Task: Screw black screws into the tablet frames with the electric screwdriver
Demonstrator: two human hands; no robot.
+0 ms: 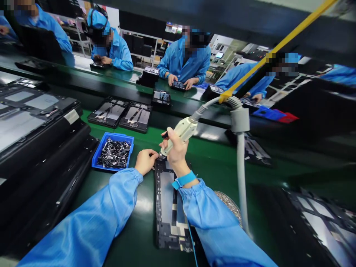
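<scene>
Blue smock sleeves [83, 218] run up from the bottom of the view to both hands. The right hand [175, 148] is closed around a cream electric screwdriver [179, 133], its bit down at the top corner of a black tablet frame [169, 207] lying flat below that hand. A teal wrist strap [183, 179] circles the right wrist, and a grey hose [241, 178] rises to the right of the hand. The left hand [146, 161], loosely curled, sits just left of the frame's corner; whether it pinches anything is hidden. Beside it lies a blue tray [100, 155] of small dark metal parts [114, 153]. Further left stand stacked black panels [41, 148]. Beyond the hands, across a green conveyor belt [155, 137], co-workers [185, 61] in blue handle similar frames.
</scene>
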